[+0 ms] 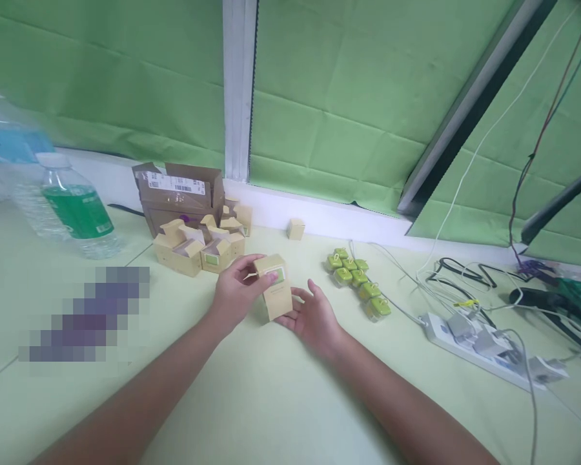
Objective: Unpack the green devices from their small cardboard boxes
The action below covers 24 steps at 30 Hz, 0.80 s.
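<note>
My left hand [237, 289] is wrapped round the top of a small tan carton [275, 287] with a green window, held tilted just above the pale green table [252, 394]. Beside it my right hand [314, 316] lies palm up with fingers spread, touching the carton's lower side. Just behind my left hand sit several open tan cartons [201, 248]. To the right of my hands lies a row of several small green bottles [358, 278].
A brown shipping box [181, 194] stands behind the cartons, with a lone tan carton [295, 228] near the sill. Two water bottles [75, 206] stand at far left. A power strip [484, 342] with tangled cables lies right. Green blinds hang behind.
</note>
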Each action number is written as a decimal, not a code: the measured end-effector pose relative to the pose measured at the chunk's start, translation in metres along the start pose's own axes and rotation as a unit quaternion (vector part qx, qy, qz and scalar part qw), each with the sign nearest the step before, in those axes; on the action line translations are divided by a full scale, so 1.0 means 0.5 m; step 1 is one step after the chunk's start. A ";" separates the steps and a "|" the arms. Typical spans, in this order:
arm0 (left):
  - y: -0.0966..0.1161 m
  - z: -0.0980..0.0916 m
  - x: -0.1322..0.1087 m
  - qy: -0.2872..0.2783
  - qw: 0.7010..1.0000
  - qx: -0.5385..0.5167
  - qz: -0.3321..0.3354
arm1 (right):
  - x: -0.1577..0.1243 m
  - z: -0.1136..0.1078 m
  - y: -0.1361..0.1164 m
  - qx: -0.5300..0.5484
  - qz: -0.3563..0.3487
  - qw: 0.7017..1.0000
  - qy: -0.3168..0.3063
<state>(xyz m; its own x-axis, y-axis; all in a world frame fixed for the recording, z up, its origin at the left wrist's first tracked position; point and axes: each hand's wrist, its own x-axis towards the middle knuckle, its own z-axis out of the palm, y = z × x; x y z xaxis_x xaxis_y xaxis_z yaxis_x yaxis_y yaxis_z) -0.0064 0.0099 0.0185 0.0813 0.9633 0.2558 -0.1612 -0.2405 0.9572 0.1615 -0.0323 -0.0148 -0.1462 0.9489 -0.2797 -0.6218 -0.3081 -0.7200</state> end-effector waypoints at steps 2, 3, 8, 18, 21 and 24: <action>0.006 0.014 -0.015 -0.021 0.997 0.036 0.061 | -0.004 0.003 0.000 0.025 0.034 0.998 -0.040; 0.009 0.021 -0.023 -0.023 0.994 0.055 0.090 | -0.007 0.004 0.000 0.031 0.046 0.996 -0.064; 0.017 0.036 -0.036 -0.019 0.990 0.058 0.127 | -0.014 0.004 0.003 0.041 0.079 0.988 -0.125; -0.067 -0.030 0.067 0.194 0.943 -0.247 -0.108 | -0.003 -0.008 -0.034 -0.055 -0.026 0.998 0.008; -0.075 -0.031 0.068 0.159 0.950 -0.239 -0.121 | -0.009 -0.018 -0.055 -0.308 -0.157 0.937 0.055; -0.073 -0.030 0.066 0.153 0.951 -0.233 -0.131 | -0.016 -0.041 -0.067 -0.632 -0.303 0.709 0.074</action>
<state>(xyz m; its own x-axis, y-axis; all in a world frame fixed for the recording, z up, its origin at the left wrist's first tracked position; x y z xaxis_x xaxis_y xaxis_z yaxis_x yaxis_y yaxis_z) -0.0124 0.0523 -0.0102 -0.1001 0.9896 -0.1036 -0.5993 0.0232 0.8002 0.1990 -0.0313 -0.0015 -0.0059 0.9445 0.3286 0.6648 0.2492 -0.7043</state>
